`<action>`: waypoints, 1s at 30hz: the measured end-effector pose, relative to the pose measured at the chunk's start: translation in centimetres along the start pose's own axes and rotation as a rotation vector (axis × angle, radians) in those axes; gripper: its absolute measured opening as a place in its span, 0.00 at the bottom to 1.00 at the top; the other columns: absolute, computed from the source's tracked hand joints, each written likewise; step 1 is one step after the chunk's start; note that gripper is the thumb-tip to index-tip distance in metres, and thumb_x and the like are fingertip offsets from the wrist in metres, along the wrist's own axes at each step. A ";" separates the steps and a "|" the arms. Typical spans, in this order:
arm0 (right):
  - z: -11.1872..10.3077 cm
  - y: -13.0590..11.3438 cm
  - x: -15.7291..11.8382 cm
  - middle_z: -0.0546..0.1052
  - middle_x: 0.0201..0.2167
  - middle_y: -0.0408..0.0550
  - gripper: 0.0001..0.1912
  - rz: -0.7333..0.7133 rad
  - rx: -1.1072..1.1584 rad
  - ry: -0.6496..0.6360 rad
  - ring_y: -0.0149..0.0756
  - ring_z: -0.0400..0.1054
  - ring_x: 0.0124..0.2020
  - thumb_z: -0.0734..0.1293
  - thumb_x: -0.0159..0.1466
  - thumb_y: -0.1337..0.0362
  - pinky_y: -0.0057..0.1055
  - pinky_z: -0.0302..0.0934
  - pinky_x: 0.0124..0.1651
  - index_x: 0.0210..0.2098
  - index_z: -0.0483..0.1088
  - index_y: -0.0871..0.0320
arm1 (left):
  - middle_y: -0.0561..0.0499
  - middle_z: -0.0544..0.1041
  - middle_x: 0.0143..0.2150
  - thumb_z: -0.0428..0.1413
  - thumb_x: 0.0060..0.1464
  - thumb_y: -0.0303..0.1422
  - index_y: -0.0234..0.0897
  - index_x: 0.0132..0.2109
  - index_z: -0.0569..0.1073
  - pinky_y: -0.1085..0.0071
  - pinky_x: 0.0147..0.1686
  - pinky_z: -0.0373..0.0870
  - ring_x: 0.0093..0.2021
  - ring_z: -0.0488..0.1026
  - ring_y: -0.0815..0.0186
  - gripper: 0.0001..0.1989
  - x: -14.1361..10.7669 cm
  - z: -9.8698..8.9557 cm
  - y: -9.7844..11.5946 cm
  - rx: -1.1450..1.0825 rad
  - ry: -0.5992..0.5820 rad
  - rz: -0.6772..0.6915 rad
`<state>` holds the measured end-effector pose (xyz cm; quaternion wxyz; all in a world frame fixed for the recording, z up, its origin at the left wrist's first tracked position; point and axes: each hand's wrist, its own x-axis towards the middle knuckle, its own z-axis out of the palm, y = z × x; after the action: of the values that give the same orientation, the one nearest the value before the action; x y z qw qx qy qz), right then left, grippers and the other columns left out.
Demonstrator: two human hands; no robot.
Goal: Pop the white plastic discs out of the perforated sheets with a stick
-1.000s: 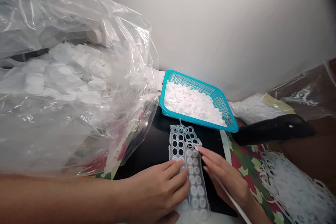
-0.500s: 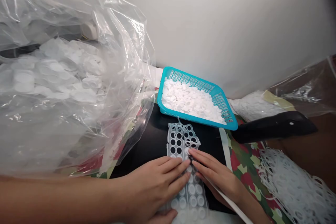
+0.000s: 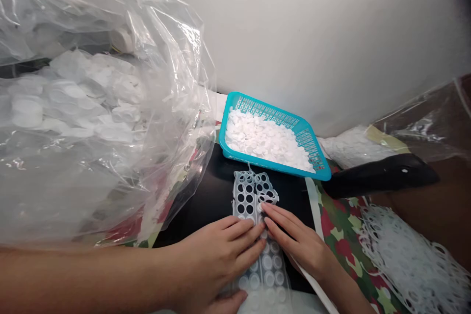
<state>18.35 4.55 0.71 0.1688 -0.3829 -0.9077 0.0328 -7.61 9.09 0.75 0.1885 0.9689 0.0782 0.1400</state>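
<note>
The left hand (image 3: 217, 257) hides part of the perforated sheet (image 3: 245, 203) (lower end hazy).

Left hand (image 3: 221, 255) and right hand (image 3: 303, 243) on the translucent sheet (image 3: 268, 261)

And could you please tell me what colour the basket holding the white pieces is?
The basket is turquoise blue, seen best in the head view.

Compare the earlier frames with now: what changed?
The right hand moved left, its fingertips going from the right column of the right-hand perforated strip to the left column. The left hand shifted right, its fingertips now close to the right's. No grasp or release visible. Stayed put: teal basket, white discs, plastic bag.
</note>
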 end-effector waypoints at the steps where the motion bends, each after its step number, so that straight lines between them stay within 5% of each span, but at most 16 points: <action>1: 0.2 0.0 -0.1 0.68 0.60 0.61 0.23 0.008 0.008 0.003 0.45 0.60 0.63 0.59 0.69 0.75 0.42 0.65 0.60 0.62 0.59 0.61 | 0.35 0.55 0.68 0.46 0.61 0.41 0.23 0.66 0.56 0.61 0.63 0.54 0.65 0.58 0.52 0.33 0.0 0.0 0.0 0.002 -0.007 0.001; 7: 0.8 0.0 0.1 0.68 0.60 0.59 0.28 0.109 0.040 0.172 0.45 0.63 0.61 0.60 0.66 0.79 0.43 0.68 0.57 0.63 0.58 0.59 | 0.36 0.56 0.68 0.46 0.61 0.41 0.23 0.65 0.58 0.62 0.64 0.52 0.65 0.59 0.52 0.31 0.0 -0.1 0.0 0.005 -0.016 0.006; 13: -1.2 0.1 0.9 0.72 0.56 0.56 0.28 0.152 -0.093 0.396 0.40 0.71 0.55 0.63 0.63 0.81 0.37 0.71 0.54 0.60 0.62 0.59 | 0.37 0.55 0.69 0.45 0.62 0.41 0.24 0.66 0.57 0.62 0.63 0.52 0.65 0.59 0.52 0.31 -0.1 -0.1 -0.2 0.002 -0.021 0.004; 20: -2.0 0.6 -0.5 0.72 0.55 0.60 0.23 0.009 0.021 0.078 0.42 0.67 0.58 0.61 0.65 0.79 0.37 0.70 0.55 0.58 0.63 0.62 | 0.37 0.56 0.68 0.45 0.62 0.42 0.25 0.65 0.58 0.62 0.63 0.54 0.64 0.60 0.52 0.31 -0.3 0.2 -0.1 0.000 -0.010 -0.008; 30: -1.6 0.7 -0.7 0.71 0.58 0.58 0.18 0.081 0.149 -0.036 0.41 0.64 0.61 0.61 0.67 0.74 0.35 0.67 0.58 0.55 0.67 0.60 | 0.37 0.57 0.68 0.47 0.61 0.41 0.26 0.65 0.58 0.61 0.62 0.56 0.64 0.60 0.52 0.31 -0.2 0.1 -0.2 -0.031 0.011 -0.019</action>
<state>19.79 4.38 1.85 0.1792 -0.4050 -0.8893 0.1140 -7.75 9.19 0.56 0.2045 0.9643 0.0863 0.1446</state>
